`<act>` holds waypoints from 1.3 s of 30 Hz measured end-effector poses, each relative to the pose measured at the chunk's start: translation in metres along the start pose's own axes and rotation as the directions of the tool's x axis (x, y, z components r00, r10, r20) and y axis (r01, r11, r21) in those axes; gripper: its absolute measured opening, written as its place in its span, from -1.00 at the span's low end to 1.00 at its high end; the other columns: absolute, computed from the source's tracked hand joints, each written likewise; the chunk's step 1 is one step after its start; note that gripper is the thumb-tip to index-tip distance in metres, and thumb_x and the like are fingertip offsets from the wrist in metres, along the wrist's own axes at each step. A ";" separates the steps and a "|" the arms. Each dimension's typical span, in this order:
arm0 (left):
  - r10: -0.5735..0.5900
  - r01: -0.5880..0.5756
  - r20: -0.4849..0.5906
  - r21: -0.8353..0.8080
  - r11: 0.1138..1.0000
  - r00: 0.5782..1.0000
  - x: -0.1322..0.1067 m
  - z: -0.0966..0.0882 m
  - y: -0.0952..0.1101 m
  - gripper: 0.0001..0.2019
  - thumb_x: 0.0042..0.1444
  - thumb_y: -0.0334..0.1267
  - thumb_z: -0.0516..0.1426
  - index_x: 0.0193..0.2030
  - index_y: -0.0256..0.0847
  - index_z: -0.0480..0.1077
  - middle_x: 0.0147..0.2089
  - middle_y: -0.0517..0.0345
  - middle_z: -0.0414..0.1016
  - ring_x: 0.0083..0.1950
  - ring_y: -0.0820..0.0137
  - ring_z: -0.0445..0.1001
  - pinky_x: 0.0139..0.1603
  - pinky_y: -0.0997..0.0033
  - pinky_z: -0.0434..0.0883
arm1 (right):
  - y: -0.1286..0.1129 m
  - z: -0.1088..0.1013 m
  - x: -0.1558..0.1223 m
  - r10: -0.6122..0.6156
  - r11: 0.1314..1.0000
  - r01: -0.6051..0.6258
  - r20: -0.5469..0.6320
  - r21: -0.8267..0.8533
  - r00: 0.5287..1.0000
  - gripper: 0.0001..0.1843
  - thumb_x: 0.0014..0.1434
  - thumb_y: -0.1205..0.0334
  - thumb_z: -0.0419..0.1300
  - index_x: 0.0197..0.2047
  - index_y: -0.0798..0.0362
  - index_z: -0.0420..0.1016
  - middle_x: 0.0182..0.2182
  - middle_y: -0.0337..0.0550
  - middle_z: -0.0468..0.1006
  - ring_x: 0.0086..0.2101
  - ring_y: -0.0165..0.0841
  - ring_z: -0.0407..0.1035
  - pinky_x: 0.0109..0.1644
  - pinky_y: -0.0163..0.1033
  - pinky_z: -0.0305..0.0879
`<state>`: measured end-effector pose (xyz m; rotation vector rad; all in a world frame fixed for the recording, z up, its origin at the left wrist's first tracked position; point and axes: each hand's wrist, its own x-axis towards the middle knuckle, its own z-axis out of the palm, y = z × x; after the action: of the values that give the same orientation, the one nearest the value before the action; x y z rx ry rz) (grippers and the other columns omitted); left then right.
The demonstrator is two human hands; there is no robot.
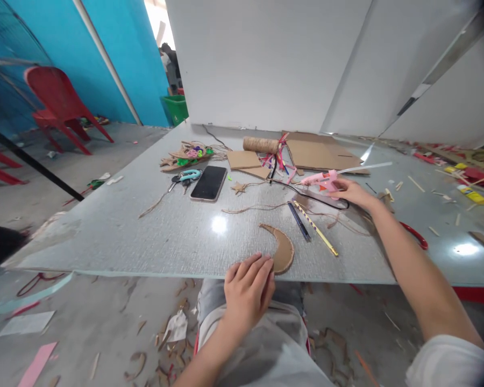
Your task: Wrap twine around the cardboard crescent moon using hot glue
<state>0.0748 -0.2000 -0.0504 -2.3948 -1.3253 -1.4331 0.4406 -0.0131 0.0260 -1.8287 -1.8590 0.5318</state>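
Note:
My right hand (351, 192) reaches across the table (145, 231) and is closed around the handle of a pink glue gun (320, 180), which lies with a white glue stick pointing right. My left hand (248, 287) rests at the table's near edge, fingers loosely together, fingertips touching the lower end of a brown cardboard crescent (282, 248). It holds nothing. Two pencils (312, 226) lie just beyond the crescent, and twine strands trail across the table's middle.
A black phone (208, 183), scissors with keys (185, 176), a twine spool (260, 144), cardboard sheets (318, 152), a small cardboard star (239, 187) and red-handled pliers (415, 234) lie on the table. A red chair (60, 105) stands at far left. Scraps litter the floor.

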 end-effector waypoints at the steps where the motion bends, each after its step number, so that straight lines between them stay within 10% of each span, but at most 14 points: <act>1: -0.002 0.002 0.005 0.000 1.000 1.000 0.000 0.000 0.000 -0.78 0.18 -0.39 0.09 -0.06 -0.13 0.45 -0.10 0.17 0.62 0.00 0.36 0.53 -0.04 0.33 0.24 | 0.000 -0.005 -0.003 0.000 1.000 -0.001 0.028 0.022 1.000 -0.53 -0.04 0.14 0.33 -0.04 0.10 0.47 -0.05 0.08 0.51 -0.13 -0.29 0.40 -0.09 -0.26 0.26; 6: -0.006 0.006 0.009 0.005 1.000 1.000 0.000 0.000 0.000 -0.78 0.19 -0.39 0.09 -0.05 -0.14 0.45 -0.09 0.16 0.62 0.01 0.35 0.52 -0.04 0.32 0.24 | -0.007 -0.027 -0.020 0.096 0.986 -0.097 -0.009 -0.137 0.995 -0.67 -0.10 0.12 0.37 -0.25 0.10 0.51 -0.20 0.14 0.56 -0.27 -0.24 0.41 -0.23 -0.20 0.22; 9: -0.004 0.004 0.018 -0.003 1.000 1.000 -0.001 0.000 0.000 -0.77 0.19 -0.39 0.08 -0.04 -0.14 0.44 -0.08 0.16 0.61 0.03 0.35 0.50 -0.03 0.31 0.23 | -0.042 -0.030 -0.039 0.152 0.865 -0.219 -0.181 -0.451 0.972 -0.70 -0.15 0.03 0.40 -0.47 0.05 0.50 -0.45 0.04 0.54 -0.45 -0.26 0.34 -0.41 -0.21 0.06; 11: -0.023 0.023 0.026 0.007 1.000 0.999 -0.001 0.000 0.002 -0.78 0.19 -0.39 0.09 -0.04 -0.15 0.44 -0.10 0.14 0.60 0.00 0.34 0.48 -0.05 0.30 0.22 | -0.081 -0.022 -0.051 -0.006 0.865 -0.086 -0.182 -0.495 0.983 -0.76 0.04 0.00 0.27 -0.37 0.00 0.53 -0.38 -0.02 0.57 -0.43 -0.28 0.35 -0.41 -0.24 0.03; 16: -0.083 0.077 0.045 0.120 0.990 0.996 0.001 -0.002 0.010 -0.81 0.16 -0.32 0.14 -0.08 -0.12 0.45 -0.24 0.11 0.53 -0.23 0.31 0.37 -0.20 0.26 0.16 | -0.182 0.052 -0.053 -0.458 0.857 0.455 0.046 -0.241 0.888 -0.81 0.20 0.10 0.14 -0.28 -0.01 0.53 -0.32 -0.18 0.59 -0.34 -0.36 0.41 -0.26 -0.27 0.18; 20: -0.080 0.065 0.108 0.132 0.989 0.991 0.006 -0.004 0.014 -0.82 0.17 -0.28 0.12 -0.09 -0.15 0.43 -0.25 0.11 0.51 -0.24 0.30 0.31 -0.20 0.23 0.14 | -0.222 0.134 -0.031 -0.577 0.776 0.614 0.233 -0.142 0.783 -0.78 0.15 0.11 0.22 -0.19 0.04 0.51 -0.19 -0.14 0.57 -0.22 -0.34 0.41 -0.24 -0.30 0.16; 24: -0.112 0.088 0.176 0.137 0.987 0.978 0.011 -0.004 0.015 -0.91 0.20 -0.24 0.10 -0.23 -0.16 0.41 -0.29 0.13 0.47 -0.25 0.31 0.29 -0.21 0.23 0.13 | -0.231 0.165 -0.012 -0.525 0.736 0.633 0.388 -0.241 0.758 -0.85 0.22 0.23 0.13 -0.24 0.09 0.49 -0.17 -0.05 0.54 -0.19 -0.31 0.38 -0.24 -0.27 0.11; 32: -0.125 0.096 0.235 0.131 0.987 0.964 0.012 -0.010 0.018 -0.84 0.24 -0.22 0.08 -0.11 -0.16 0.41 -0.24 0.11 0.48 -0.23 0.30 0.29 -0.22 0.22 0.14 | -0.206 0.113 -0.035 -0.699 0.698 0.702 0.352 0.142 0.623 -0.83 0.27 0.28 0.02 -0.24 0.09 0.43 -0.30 -0.13 0.51 -0.30 -0.39 0.34 -0.18 -0.27 0.17; 39: -0.075 0.018 0.316 0.179 0.984 0.946 0.023 0.006 0.034 -0.66 0.23 -0.10 0.09 0.05 -0.25 0.37 -0.20 0.05 0.46 -0.23 0.26 0.32 -0.27 0.20 0.18 | -0.178 0.109 -0.071 -0.697 0.712 0.675 0.314 0.193 0.645 -0.83 0.26 0.23 0.09 -0.32 0.08 0.45 -0.34 -0.12 0.49 -0.28 -0.36 0.33 -0.14 -0.23 0.21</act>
<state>0.1070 -0.2048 -0.0244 -2.5700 -1.5099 -0.9116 0.2324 -0.0838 0.0363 -0.8614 -2.5561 0.6476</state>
